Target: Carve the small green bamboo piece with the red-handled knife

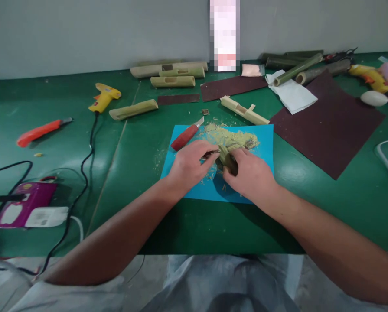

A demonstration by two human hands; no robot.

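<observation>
My right hand (pixel 250 171) is wrapped round a short green bamboo tube (pixel 225 157), whose open end faces me. My left hand (pixel 192 164) is closed in a pinch at the tube's left side; a small dark edge shows between thumb and fingers, too little to name. Both hands are over a blue sheet (pixel 197 193). Pale bamboo shavings and dust (pixel 228 136) are heaped on the sheet behind the tube. A red-handled craft knife (pixel 187 135) lies on the sheet's upper left, blade pointing away.
Cut bamboo pieces (pixel 177 81) lie along the wall, with another notched piece (pixel 244 110) behind the sheet. Dark brown sandpaper (pixel 330 134) is at right. On the left are a yellow glue gun (pixel 104 99), an orange-handled tool (pixel 39 132) and a corded purple power strip (pixel 34 201).
</observation>
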